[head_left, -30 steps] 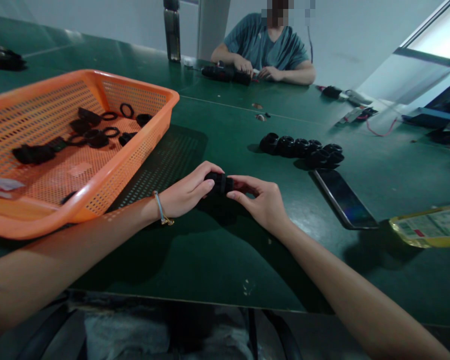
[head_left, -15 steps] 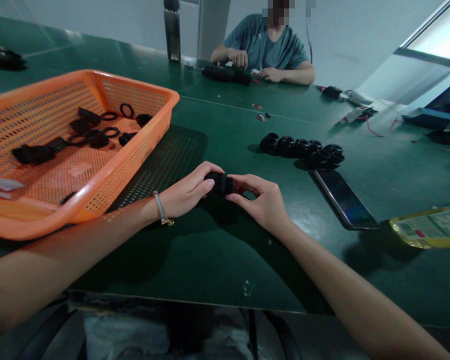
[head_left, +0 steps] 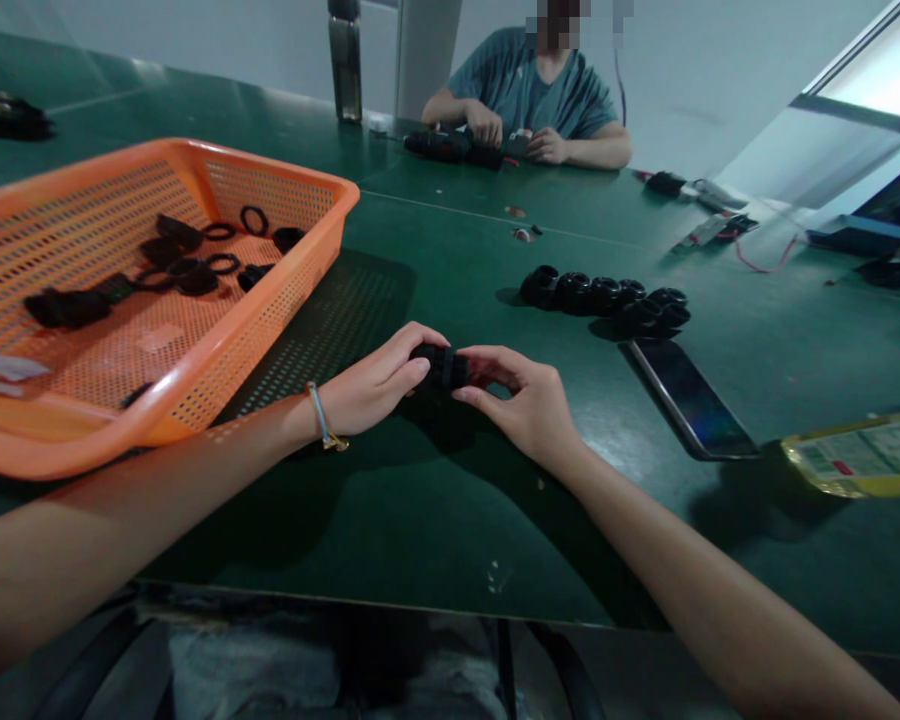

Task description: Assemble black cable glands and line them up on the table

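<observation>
Between my two hands is a small black ribbed cylindrical fitting (head_left: 447,368), held just above the green table (head_left: 390,520). My left hand (head_left: 382,378) is closed around its left end, thumb in front and fingers over the top. The thumb and fingertips of my right hand (head_left: 521,395) pinch its right end. Fingers cover much of the fitting, so its ends are hidden. Beyond my right hand, several black round fittings (head_left: 604,295) stand in a cluster on the table.
An orange perforated basket (head_left: 337,195) at left holds black rings (head_left: 254,221) and other black parts. A phone (head_left: 690,400) and a yellow-and-green packet (head_left: 862,455) lie at right. Across the table, a person (head_left: 532,100) sits with hands near a black power tool (head_left: 450,147).
My hands and the black fitting stay almost in place. Across the table, the other person's hands have shifted, and a small dark object now shows between them.
</observation>
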Action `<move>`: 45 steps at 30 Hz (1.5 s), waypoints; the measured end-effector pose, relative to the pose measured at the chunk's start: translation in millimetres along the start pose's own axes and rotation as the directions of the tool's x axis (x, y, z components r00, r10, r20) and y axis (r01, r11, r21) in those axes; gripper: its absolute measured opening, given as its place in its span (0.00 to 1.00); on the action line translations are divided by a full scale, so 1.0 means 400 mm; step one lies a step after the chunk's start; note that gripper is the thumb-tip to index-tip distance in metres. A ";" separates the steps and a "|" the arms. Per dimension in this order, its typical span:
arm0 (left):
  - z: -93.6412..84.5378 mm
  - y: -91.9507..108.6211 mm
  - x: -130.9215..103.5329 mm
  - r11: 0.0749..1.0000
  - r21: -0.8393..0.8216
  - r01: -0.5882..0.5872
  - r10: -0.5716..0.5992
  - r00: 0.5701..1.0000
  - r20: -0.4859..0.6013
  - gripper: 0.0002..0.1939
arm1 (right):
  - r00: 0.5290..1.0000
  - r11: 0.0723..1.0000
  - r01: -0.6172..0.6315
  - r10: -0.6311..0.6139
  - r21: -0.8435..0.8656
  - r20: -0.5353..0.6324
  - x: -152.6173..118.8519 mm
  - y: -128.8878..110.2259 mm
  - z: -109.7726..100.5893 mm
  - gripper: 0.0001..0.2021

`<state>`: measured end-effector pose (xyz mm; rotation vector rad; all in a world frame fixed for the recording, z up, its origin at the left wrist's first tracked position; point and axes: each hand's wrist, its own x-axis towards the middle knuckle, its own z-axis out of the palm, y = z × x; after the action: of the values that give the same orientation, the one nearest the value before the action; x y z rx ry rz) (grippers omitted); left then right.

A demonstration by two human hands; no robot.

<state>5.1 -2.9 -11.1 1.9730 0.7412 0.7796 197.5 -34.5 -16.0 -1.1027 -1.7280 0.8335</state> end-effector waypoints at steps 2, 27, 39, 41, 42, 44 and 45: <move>0.000 0.001 0.000 1.000 0.003 -0.001 0.001 1.000 -0.002 0.12 | 1.000 1.000 -0.006 0.006 0.002 -0.003 0.001 0.001 0.001 0.13; -0.001 0.003 0.001 0.998 0.052 -0.035 0.035 0.999 -0.016 0.13 | 0.999 0.999 -0.052 0.052 0.000 0.010 0.002 0.000 -0.001 0.12; -0.001 0.002 0.001 0.996 0.069 -0.051 0.053 0.999 -0.015 0.13 | 0.998 0.998 -0.054 0.055 -0.021 0.007 0.002 0.001 -0.002 0.13; -0.001 0.003 0.002 0.996 0.072 -0.053 0.054 0.998 -0.013 0.13 | 0.998 0.998 -0.059 0.059 -0.022 0.007 0.002 0.002 -0.002 0.13; -0.001 0.003 0.002 0.996 0.074 -0.053 0.054 0.998 -0.012 0.14 | 0.998 0.998 -0.062 0.062 -0.024 0.009 0.002 0.002 -0.001 0.12; -0.001 0.003 0.002 0.996 0.077 -0.050 0.051 0.999 -0.010 0.13 | 0.998 0.998 -0.063 0.063 -0.023 0.009 0.003 0.003 -0.001 0.12; -0.001 0.003 0.003 0.996 0.079 -0.049 0.050 0.999 -0.009 0.13 | 0.998 0.998 -0.060 0.061 -0.019 0.008 0.003 0.004 -0.001 0.12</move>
<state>5.6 -2.5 -9.4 2.0660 0.7413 0.8019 198.1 -32.8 -17.0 -1.1706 -1.7201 0.8619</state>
